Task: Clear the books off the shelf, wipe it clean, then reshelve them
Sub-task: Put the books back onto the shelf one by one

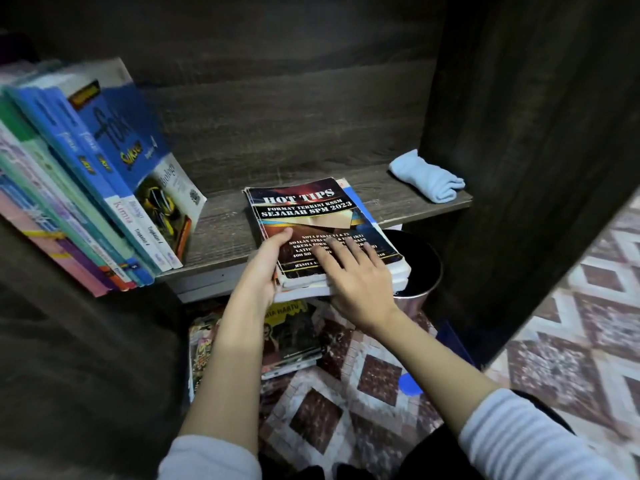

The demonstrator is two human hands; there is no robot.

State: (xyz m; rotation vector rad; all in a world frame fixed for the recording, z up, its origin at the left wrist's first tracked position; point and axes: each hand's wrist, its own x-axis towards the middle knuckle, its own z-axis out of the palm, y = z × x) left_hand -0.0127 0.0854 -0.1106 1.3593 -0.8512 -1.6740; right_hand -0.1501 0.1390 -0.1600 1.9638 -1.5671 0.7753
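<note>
1. Wood shelf is bearing the book stack, which is overhanging the front edge.
2. My left hand is pinching it, lower fingers hidden; my right hand is pressing down, fingers spread.
3. Long axis is running away from me.

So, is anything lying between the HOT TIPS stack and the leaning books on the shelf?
Nothing visible: only bare shelf separates the HOT TIPS stack from the leaning books. The blue cloth lies at the far right end, on the stack's other side.

L hand grips book stack on shelf; R hand flat on top; cloth far right.
</note>
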